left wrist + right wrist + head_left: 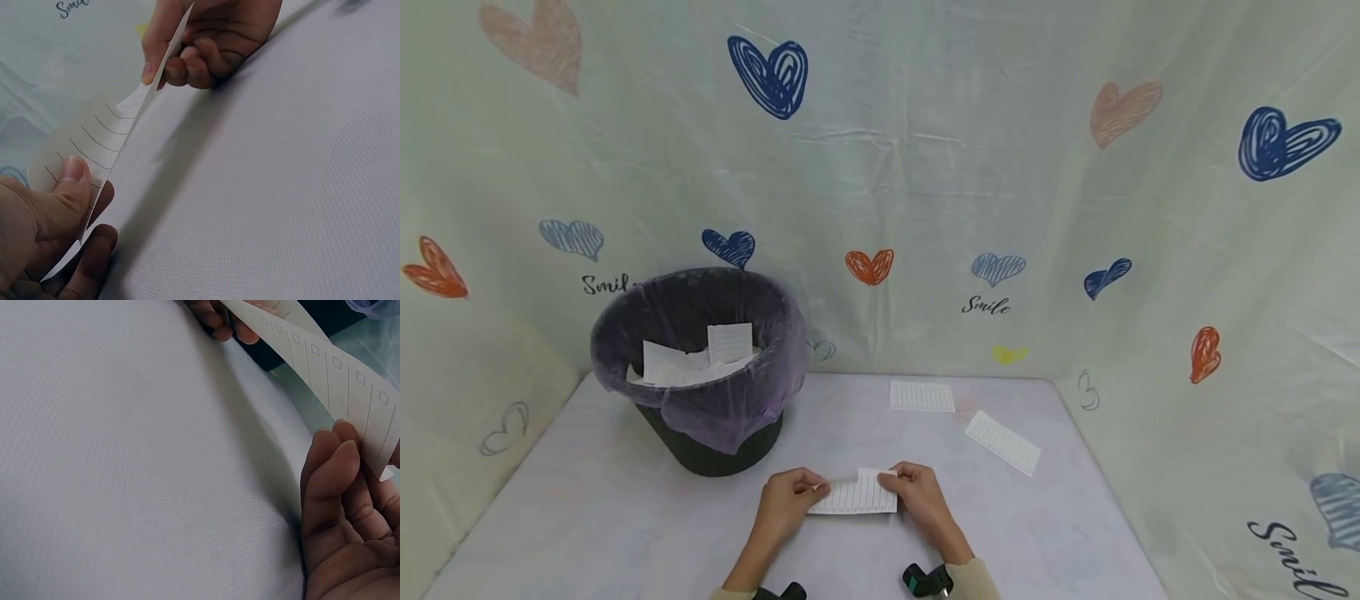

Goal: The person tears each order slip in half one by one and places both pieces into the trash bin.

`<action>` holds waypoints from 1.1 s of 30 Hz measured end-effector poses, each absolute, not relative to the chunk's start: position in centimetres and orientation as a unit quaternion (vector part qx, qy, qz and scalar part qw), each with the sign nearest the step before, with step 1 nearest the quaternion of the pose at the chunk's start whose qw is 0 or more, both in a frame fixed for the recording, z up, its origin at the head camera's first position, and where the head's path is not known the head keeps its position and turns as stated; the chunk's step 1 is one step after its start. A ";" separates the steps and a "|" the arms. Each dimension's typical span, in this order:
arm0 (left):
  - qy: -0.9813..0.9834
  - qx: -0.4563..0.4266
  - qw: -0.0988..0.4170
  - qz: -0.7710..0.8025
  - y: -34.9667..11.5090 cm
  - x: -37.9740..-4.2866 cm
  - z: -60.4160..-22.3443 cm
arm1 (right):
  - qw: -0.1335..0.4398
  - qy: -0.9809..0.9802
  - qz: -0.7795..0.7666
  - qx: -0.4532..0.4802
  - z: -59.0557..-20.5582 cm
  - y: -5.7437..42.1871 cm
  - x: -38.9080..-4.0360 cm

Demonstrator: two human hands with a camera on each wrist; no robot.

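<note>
A lined paper sheet (850, 497) with a row of small checkboxes is stretched between both hands, low over the table. My left hand (785, 502) pinches its left end, thumb on the lined face and fingers behind. At the opposite end, my right hand (922, 502) pinches the paper between thumb and fingers. A step shows in the sheet's upper edge in the head view, the right part standing higher. Seen from the right wrist, the paper (337, 375) bends along its length, and a second lined layer shows behind it near the left hand.
Back left on the table (610, 508) stands a black bin (715, 446) with a purple liner (786, 333), holding several white papers (730, 342). Two lined sheets lie at the back right, one flat near the curtain (922, 397), the other angled (1003, 443).
</note>
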State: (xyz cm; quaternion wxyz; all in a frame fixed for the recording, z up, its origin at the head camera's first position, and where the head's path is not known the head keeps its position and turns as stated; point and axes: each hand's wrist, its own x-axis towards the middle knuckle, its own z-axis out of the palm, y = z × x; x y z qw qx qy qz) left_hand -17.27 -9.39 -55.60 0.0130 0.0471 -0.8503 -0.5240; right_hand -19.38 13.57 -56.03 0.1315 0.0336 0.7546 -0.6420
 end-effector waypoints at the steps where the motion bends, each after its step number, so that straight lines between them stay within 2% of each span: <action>1: -0.851 0.049 0.013 -0.523 -9.4 -17.2 -55.6 | 0.133 0.755 -0.641 0.034 -56.0 13.6 -19.4; 33: -0.836 0.041 0.016 -0.547 -9.7 -17.3 -55.6 | 0.129 0.743 -0.657 0.029 -55.9 13.5 -19.7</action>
